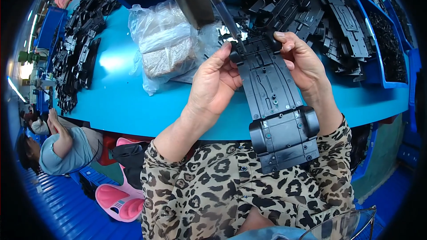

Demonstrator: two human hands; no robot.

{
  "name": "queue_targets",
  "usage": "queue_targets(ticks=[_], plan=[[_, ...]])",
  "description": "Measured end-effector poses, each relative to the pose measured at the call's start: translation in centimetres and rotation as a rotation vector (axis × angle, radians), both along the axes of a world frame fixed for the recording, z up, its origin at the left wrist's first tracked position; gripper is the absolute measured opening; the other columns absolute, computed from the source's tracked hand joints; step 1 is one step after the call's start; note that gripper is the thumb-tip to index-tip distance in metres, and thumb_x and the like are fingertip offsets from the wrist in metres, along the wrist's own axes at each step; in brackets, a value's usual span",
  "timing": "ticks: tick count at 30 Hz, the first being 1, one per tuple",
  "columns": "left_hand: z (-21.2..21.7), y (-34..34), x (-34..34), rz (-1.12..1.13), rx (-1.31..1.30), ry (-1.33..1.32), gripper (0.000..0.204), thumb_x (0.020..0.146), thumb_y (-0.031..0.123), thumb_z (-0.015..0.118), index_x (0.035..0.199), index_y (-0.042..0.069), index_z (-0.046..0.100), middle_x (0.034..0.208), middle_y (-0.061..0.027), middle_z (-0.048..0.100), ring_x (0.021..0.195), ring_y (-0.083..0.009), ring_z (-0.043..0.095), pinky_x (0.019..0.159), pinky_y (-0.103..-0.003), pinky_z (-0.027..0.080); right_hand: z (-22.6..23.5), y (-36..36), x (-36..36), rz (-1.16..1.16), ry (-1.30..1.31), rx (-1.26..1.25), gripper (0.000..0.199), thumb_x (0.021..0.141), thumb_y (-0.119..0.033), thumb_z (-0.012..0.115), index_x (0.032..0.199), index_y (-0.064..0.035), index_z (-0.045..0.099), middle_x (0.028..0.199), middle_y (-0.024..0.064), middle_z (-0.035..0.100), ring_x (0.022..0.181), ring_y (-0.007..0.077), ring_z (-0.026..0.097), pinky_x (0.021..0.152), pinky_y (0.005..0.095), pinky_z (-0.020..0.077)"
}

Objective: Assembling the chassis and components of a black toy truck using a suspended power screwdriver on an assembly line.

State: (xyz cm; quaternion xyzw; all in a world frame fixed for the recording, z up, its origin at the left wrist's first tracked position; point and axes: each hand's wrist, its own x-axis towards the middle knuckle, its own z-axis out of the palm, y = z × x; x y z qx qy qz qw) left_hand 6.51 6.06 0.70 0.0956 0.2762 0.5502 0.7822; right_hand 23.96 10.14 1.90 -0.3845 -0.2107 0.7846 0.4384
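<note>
Bench (118, 106) is spanning the scene, carrying a left heap (82, 46) and a right heap (307, 17) of black mouldings, a plastic-wrapped bundle (167, 46) sitting between. Long black part (276, 106) is extending past the near edge. Left hand (215, 80) and right hand (304, 60) are gripping the part's far corners. Slim metal tool (221, 9) is pointing down there, contact unclear. Judged progress: this piece is seemingly undergoing work; which heap is holding finished pieces, cannot tell.

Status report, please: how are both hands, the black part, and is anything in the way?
Left hand, right hand: gripping opposite sides, far end. Black plastic part: near end toward patterned shirt. Metal rod: by far end, contact unclear.
</note>
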Motion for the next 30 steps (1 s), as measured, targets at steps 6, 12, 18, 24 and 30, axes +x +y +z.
queue_targets(ticks=[6,12,18,24,30], plan=[[0.17,0.11,-0.06,-0.002,0.007,-0.025,0.022,0.085,0.024,0.047,0.089,0.004,0.053,0.08,-0.0058,0.058,0.072,-0.0148,0.056,0.063,-0.029,0.048,0.81,0.11,-0.25,-0.018,0.011,-0.051,0.011,0.075,-0.013,0.059,0.067,-0.0087,0.052,0.055,-0.0045,0.049,0.037,0.0038,0.041,0.031,0.013,0.0292],[0.4,0.29,-0.09,-0.003,0.018,-0.023,0.023,0.085,0.024,0.046,0.09,0.004,0.054,0.08,-0.0059,0.058,0.072,-0.0153,0.056,0.063,-0.03,0.048,0.88,0.16,-0.2,-0.039,0.032,-0.041,0.008,0.076,-0.011,0.058,0.071,-0.0077,0.052,0.055,-0.0051,0.049,0.038,0.0024,0.041,0.031,0.0117,0.0299],[0.33,0.35,-0.16,-0.029,0.033,-0.023,0.023,0.085,0.024,0.045,0.092,0.004,0.054,0.079,-0.0053,0.058,0.072,-0.0147,0.056,0.063,-0.03,0.048,0.85,0.2,-0.26,-0.059,0.064,-0.057,0.008,0.076,-0.009,0.057,0.07,-0.0077,0.052,0.055,-0.0051,0.05,0.038,0.002,0.042,0.031,0.0119,0.0304],[0.32,0.38,-0.18,-0.027,0.041,-0.023,0.023,0.086,0.024,0.045,0.093,0.004,0.054,0.08,-0.0051,0.057,0.072,-0.0141,0.055,0.063,-0.029,0.047,0.9,0.25,-0.17,-0.055,0.077,-0.05,0.008,0.076,-0.009,0.057,0.07,-0.0074,0.052,0.055,-0.0048,0.05,0.037,0.0024,0.042,0.031,0.012,0.0308],[0.31,0.41,-0.28,-0.024,0.032,-0.038,0.022,0.085,0.024,0.046,0.092,0.004,0.054,0.08,-0.0057,0.057,0.072,-0.0142,0.055,0.063,-0.029,0.047,0.86,0.17,-0.34,-0.05,0.091,-0.041,0.008,0.077,-0.009,0.057,0.07,-0.0073,0.052,0.054,-0.0046,0.05,0.037,0.0026,0.042,0.031,0.012,0.0315]])
